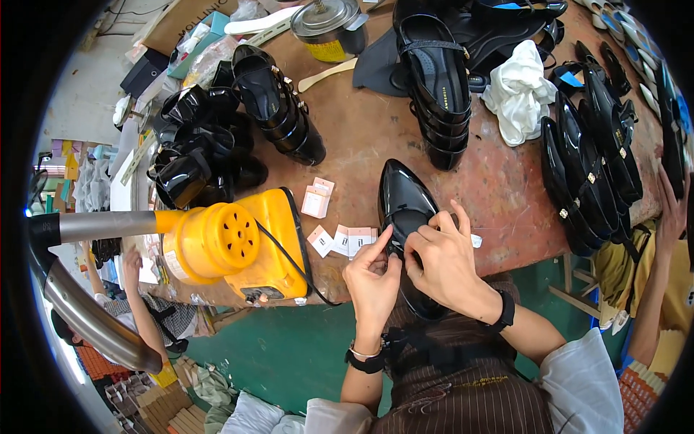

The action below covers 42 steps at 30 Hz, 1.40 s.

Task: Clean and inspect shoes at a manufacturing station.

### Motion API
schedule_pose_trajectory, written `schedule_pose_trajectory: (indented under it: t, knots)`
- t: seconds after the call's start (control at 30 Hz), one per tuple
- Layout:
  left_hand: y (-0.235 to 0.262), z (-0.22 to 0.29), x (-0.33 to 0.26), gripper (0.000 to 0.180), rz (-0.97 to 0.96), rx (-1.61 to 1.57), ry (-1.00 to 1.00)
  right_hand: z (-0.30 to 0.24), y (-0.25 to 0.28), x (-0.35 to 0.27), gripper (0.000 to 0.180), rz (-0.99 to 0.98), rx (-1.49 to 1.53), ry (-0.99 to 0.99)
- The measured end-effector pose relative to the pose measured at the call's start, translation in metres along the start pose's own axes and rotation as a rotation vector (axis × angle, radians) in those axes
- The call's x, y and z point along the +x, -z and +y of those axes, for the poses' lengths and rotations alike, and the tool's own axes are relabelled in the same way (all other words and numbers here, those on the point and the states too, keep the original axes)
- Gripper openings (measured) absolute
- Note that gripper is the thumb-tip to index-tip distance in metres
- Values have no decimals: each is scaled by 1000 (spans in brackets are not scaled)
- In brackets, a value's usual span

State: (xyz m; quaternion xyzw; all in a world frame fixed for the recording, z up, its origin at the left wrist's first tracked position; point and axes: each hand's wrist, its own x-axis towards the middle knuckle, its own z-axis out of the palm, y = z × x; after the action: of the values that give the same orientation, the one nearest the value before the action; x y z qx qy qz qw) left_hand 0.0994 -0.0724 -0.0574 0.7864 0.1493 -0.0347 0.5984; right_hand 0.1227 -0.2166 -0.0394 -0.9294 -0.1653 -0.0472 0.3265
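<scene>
A glossy black pointed-toe shoe (406, 189) lies at the table's near edge, its toe pointing away from me and its heel end toward my apron. Over its opening my left hand (374, 283) has thumb and index finger closed together at the shoe's left side. My right hand (450, 266) bends over the shoe from the right, thumb and index finger pinched, the other fingers raised. Whatever the fingertips pinch is too small to make out. Small pink-and-white paper tags (352, 240) are spread on the table just left of the shoe, with more tags (316, 197) behind them.
A yellow blower machine (267, 239) with a metal pipe stands at the left. Black strappy shoes (275, 108) (437, 87) lie beyond, with more shoes (589, 173) at right. A white cloth (520, 92) and a lidded tin (329, 32) sit farther back. Other people's hands show at both sides.
</scene>
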Motion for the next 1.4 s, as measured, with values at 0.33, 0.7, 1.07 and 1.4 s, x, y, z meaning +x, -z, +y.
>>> schedule_pose_trajectory:
  t: [0.33,0.7,1.07,1.4]
  knots:
    - [2,-3,1,47,-12,-17,-22,-6,1,1,8,15,5,-37]
    - [2,-2,1,47,-9,-6,2,-8,0,4,7,-9,-16,-52]
    - [5,25,6,23,116,643,-336,-5,-6,3,5,73,4,-77]
    - [-5,20,5,11,34,495,-453,8,14,16,10,5,-80,138]
